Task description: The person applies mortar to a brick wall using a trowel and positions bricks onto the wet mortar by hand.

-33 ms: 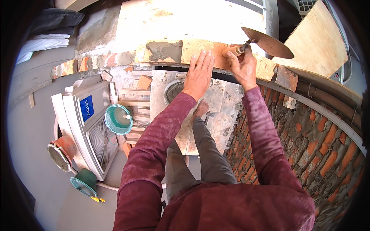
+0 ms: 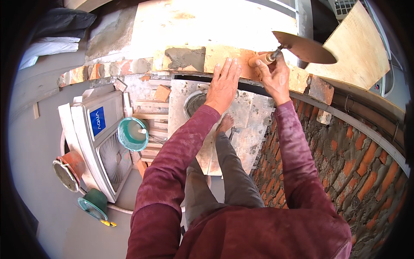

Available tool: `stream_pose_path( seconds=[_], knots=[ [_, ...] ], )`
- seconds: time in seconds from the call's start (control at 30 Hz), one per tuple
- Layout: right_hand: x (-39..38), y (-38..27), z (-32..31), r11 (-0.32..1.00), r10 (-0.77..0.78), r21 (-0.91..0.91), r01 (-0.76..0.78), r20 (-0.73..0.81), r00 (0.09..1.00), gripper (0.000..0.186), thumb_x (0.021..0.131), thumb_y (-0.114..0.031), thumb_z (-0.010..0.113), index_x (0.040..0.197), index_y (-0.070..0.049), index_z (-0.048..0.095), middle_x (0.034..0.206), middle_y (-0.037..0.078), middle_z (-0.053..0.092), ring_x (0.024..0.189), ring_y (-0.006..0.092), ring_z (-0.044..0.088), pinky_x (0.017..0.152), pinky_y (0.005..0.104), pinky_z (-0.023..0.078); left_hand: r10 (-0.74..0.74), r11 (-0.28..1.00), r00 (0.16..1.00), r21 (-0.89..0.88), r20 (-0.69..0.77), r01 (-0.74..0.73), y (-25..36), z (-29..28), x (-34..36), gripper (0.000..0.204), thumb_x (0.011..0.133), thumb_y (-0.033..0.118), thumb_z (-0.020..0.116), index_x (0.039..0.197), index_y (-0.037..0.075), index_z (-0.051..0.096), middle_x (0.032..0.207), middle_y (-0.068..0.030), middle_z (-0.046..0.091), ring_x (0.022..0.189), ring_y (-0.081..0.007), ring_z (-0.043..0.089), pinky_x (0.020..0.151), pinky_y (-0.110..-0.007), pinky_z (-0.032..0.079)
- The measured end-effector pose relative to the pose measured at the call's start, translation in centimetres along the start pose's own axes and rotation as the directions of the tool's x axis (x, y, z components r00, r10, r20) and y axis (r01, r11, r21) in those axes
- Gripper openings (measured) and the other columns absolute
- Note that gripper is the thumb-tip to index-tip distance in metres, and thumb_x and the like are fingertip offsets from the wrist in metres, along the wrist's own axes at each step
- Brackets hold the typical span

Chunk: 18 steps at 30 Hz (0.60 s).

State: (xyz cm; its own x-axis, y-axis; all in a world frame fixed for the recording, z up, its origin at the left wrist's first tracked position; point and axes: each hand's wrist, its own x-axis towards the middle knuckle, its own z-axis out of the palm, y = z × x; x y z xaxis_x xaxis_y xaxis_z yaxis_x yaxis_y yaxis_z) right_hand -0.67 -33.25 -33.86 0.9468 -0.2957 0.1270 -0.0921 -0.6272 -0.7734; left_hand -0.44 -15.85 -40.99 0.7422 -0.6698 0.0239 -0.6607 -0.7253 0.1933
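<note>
My left hand (image 2: 223, 85) lies flat with its fingers stretched out on an orange-tan brick (image 2: 213, 58) in the top course of a low brick wall. My right hand (image 2: 277, 79) is wrapped round the neck and wooden handle of a trowel (image 2: 307, 48). The handle's butt points left toward the brick, and the pointed metal blade sticks out to the right above the wall. Left of my left hand, grey mortar (image 2: 185, 58) covers part of a neighbouring brick. The underside of my left palm is hidden.
Below the wall lie stained boards (image 2: 248, 142) with a round mortar bowl (image 2: 194, 103). At left stand an air-conditioner unit (image 2: 101, 142), a teal bucket (image 2: 133, 134), an orange bucket (image 2: 69, 170) and a green bucket (image 2: 94, 203). Rough brickwork (image 2: 340, 168) fills the right side; a plywood sheet (image 2: 358, 49) leans beyond.
The trowel blade has tipped slightly to the right with my right hand. My left hand stays on the brick.
</note>
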Motion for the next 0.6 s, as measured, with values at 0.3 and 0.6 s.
stream_pose_path(
  seconds=[0.3,0.6],
  knots=[
    [-1.7,-0.3,-0.3,1.0,0.009,0.008,-0.009,-0.005,1.0,0.027,0.092,-0.02,0.07,0.105,0.001,0.058,0.088,0.012,0.07,0.08,0.0208,0.07,0.071,0.0343,0.056,-0.008,0.996,1.0,0.091,0.009,0.007,0.3,0.2,-1.0,0.056,0.097,0.018,0.047,0.15,0.004,0.038,0.159,-0.014,0.032,0.15,-0.0302,0.021,0.12,-0.048,0.019],
    [-2.0,1.8,0.1,0.995,0.051,-0.081,-0.049,0.027,0.998,0.034,0.091,-0.023,0.071,0.109,0.003,0.056,0.094,0.019,0.069,0.085,0.0315,0.07,0.075,0.0392,0.053,-0.034,0.999,0.995,0.007,0.091,0.034,0.6,-0.6,-1.6,0.059,0.096,0.016,0.049,0.152,0.004,0.034,0.161,-0.0146,0.027,0.151,-0.0306,0.018,0.12,-0.047,0.018]
  ],
)
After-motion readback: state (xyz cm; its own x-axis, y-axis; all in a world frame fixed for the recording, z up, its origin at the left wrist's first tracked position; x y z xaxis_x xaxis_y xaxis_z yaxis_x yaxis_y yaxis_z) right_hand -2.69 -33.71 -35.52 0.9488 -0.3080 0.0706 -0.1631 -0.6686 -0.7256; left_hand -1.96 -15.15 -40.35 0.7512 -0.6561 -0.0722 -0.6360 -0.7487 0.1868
